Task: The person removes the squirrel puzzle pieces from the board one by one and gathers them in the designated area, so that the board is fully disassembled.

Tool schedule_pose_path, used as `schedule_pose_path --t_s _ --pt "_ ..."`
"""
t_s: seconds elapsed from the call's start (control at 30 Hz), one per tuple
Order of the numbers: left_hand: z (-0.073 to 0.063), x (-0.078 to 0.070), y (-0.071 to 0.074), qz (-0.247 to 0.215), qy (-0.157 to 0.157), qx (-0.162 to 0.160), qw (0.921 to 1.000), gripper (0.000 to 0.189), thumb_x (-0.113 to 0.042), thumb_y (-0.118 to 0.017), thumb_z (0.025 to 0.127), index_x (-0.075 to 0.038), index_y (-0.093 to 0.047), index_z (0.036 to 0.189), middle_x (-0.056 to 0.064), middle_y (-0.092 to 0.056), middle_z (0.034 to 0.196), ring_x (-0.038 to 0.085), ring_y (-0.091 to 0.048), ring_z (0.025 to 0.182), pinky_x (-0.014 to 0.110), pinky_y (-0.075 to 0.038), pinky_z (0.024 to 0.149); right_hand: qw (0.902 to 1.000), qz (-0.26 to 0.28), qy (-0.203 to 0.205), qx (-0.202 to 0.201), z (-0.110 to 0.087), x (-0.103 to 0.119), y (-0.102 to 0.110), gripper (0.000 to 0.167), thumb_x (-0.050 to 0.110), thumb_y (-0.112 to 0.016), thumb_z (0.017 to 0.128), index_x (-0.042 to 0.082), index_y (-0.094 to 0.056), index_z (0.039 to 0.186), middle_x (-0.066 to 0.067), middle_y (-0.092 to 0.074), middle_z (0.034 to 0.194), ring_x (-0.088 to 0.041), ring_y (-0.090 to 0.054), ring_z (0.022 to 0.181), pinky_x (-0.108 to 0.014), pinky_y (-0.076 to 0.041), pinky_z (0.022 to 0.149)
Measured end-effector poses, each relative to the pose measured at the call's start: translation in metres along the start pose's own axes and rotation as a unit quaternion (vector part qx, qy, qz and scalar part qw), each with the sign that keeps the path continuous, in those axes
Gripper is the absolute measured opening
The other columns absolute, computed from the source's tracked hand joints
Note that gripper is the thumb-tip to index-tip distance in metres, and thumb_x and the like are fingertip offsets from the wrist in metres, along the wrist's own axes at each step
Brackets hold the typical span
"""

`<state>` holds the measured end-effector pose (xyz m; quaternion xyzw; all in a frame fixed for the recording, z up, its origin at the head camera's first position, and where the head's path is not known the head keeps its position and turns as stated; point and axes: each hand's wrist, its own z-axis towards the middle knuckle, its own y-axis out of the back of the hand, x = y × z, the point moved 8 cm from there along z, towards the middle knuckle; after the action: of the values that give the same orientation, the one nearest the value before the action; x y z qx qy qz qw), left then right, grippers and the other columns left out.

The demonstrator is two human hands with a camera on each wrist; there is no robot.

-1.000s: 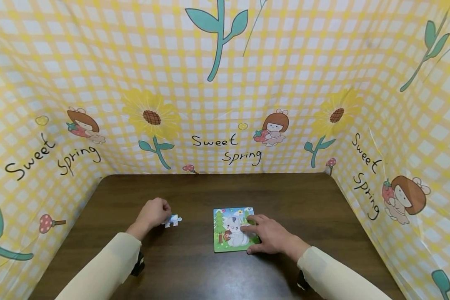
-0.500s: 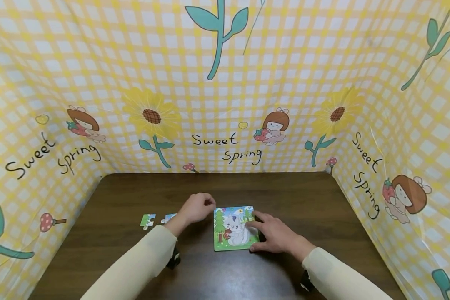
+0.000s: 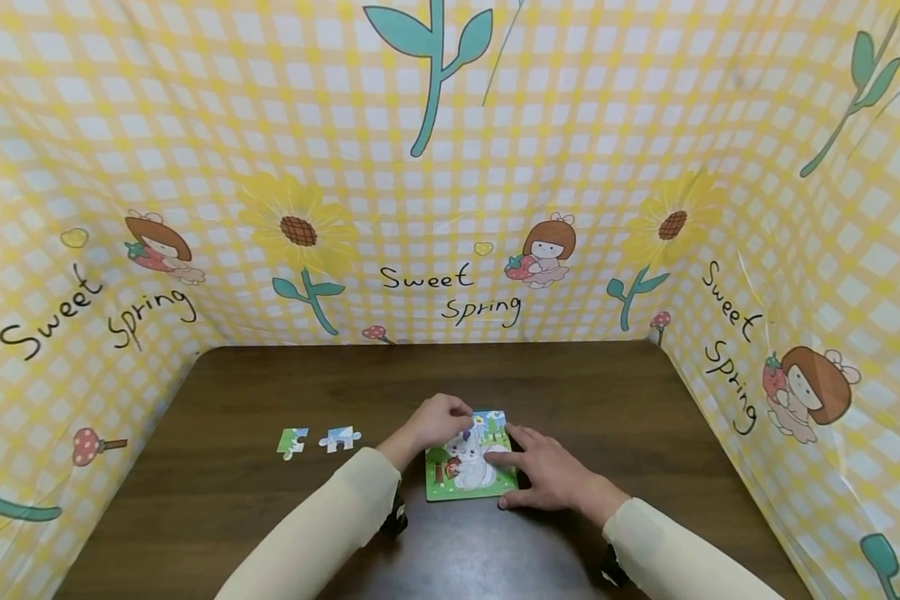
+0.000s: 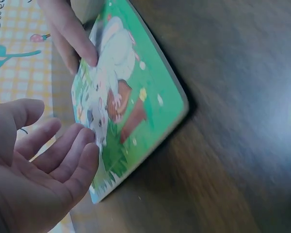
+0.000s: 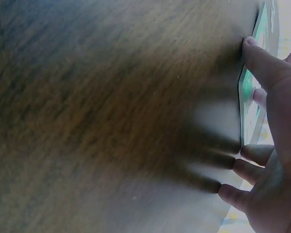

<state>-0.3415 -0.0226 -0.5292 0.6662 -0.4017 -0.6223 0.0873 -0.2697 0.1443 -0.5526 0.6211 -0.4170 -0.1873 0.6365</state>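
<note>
In the head view, a square jigsaw puzzle (image 3: 442,482) lies on the table, picturing a white animal on green grass with trees and blue sky. My left hand (image 3: 437,421) is over its upper left part, fingers bent loosely. The left wrist view has that thumb apart from the fingers (image 4: 89,155), and I see nothing held. My right hand (image 3: 551,472) spreads along the puzzle's right side. Its index finger reaches onto the picture, while its thumb and other fingertips (image 5: 230,194) are down by the edge. Two loose jigsaw pieces, one green (image 3: 292,442) and one blue (image 3: 341,439), lie left.
The brown wooden table (image 3: 330,379) has a rounded far edge. A yellow checked cloth (image 3: 420,200) with flowers and lettering hangs behind it and along both sides.
My left hand has left the blue jigsaw piece on the table and moved right to the puzzle, uncovering both loose pieces. My right hand stays nearly in place beside the puzzle.
</note>
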Motion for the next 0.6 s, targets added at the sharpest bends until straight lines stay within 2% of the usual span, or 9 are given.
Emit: schedule_pose_path --t_s 0.2,0.4,0.6 --pt "0.004 0.004 -0.006 -0.042 0.027 0.006 0.9987 0.028 -0.025 -0.061 0.102 -0.006 -0.075 0.117 0.007 -0.073 0.111 0.018 -0.063 0.089 0.036 -0.053 0.082 1.0 -0.001 0.004 0.0 0.0 0.001 0.0 0.07 0.062 -0.07 0.09 0.036 -0.051 0.152 -0.022 -0.026 0.166 -0.045 -0.031 0.149 -0.068 -0.035 0.11" --pt "0.009 0.01 -0.01 -0.114 0.055 0.011 0.9919 0.032 -0.024 -0.06 0.102 -0.001 -0.073 0.119 0.014 -0.072 0.114 0.026 -0.066 0.096 0.034 -0.054 0.075 1.0 -0.005 0.006 0.002 0.0 0.0 -0.001 0.071 0.063 -0.068 0.09 0.036 -0.049 0.153 -0.023 -0.025 0.166 -0.046 -0.031 0.149 -0.068 -0.035 0.111" --pt "0.012 0.006 -0.015 -0.125 0.05 0.022 0.9907 0.036 -0.023 -0.063 0.1 0.002 -0.07 0.125 0.014 -0.071 0.114 0.029 -0.068 0.098 0.036 -0.055 0.076 1.0 -0.001 0.003 0.006 0.001 0.0 -0.001 0.071 0.063 -0.068 0.09 0.036 -0.049 0.153 -0.023 -0.025 0.166 -0.047 -0.031 0.149 -0.068 -0.035 0.11"
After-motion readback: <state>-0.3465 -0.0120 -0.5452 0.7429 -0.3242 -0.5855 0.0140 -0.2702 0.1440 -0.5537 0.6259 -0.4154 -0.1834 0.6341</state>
